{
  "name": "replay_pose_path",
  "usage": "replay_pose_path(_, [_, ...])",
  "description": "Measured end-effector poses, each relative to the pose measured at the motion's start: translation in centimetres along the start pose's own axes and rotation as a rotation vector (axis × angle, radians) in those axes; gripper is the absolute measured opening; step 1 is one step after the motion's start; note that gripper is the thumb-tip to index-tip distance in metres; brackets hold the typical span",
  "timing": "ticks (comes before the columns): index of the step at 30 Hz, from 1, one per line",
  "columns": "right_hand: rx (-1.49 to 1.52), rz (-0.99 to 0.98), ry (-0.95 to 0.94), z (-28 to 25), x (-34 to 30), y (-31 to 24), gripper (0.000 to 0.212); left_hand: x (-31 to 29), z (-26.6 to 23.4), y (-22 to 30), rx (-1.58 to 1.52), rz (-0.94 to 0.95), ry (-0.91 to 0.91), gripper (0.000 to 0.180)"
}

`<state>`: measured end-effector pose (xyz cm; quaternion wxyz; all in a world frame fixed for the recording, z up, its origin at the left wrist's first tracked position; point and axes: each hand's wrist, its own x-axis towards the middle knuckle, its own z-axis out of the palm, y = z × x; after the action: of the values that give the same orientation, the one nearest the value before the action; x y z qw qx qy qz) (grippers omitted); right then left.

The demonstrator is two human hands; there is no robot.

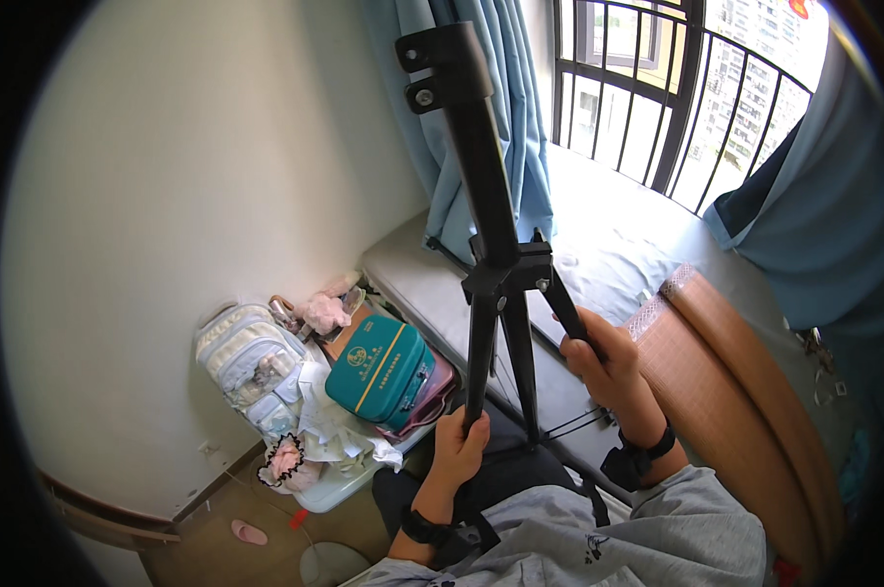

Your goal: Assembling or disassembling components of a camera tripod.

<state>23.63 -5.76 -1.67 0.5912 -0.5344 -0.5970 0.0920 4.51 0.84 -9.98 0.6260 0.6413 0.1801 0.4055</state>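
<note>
A black tripod stand (496, 215) rises upright in front of me, its open clamp end at the top and its legs partly spread below a central joint. My left hand (458, 445) is closed round the lower part of the left leg. Higher up, my right hand (606, 357) has its fingers wrapped round the right leg. The third leg (518, 362) runs down between my hands, touched by neither. Dark straps circle both my wrists.
To the left, a teal case (378, 367), a pale backpack (251, 352) and clothes are piled by the wall. A mattress (608, 225) lies beneath a barred window (677, 88), with a rolled brown mat (745, 391) on the right. Blue curtains (530, 117) hang nearby. A pink slipper (249, 532) lies on the floor.
</note>
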Motion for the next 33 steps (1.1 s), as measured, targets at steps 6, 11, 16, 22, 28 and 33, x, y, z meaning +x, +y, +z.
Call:
replay_pose_path(6, [-0.006,0.012,0.014,-0.8,-1.8,1.1,0.030,-0.4,0.4,-1.0,0.059,-0.007,-0.018,0.029])
replay_pose_path(11, [-0.064,0.043,0.031,-1.2,-3.0,1.8,0.030,-0.2,0.6,-1.2,0.137,-0.061,-0.032,0.024])
replay_pose_path(16, [-0.041,0.038,0.051,-1.6,-4.0,2.8,0.030,-0.1,0.5,-2.2,0.177,-0.048,-0.064,0.023])
replay_pose_path(22, [-0.107,0.030,0.091,-1.9,-4.6,3.6,0.029,1.1,0.1,-3.6,0.188,-0.005,-0.089,0.022])
replay_pose_path(28, [-0.031,-0.034,0.222,-3.4,-2.0,0.4,0.027,4.6,1.0,0.8,0.179,0.106,-0.128,0.018])
replay_pose_path(33, [-0.108,-0.014,0.363,-2.7,-1.2,2.9,0.028,8.0,1.1,0.1,0.444,0.085,-0.102,0.017])
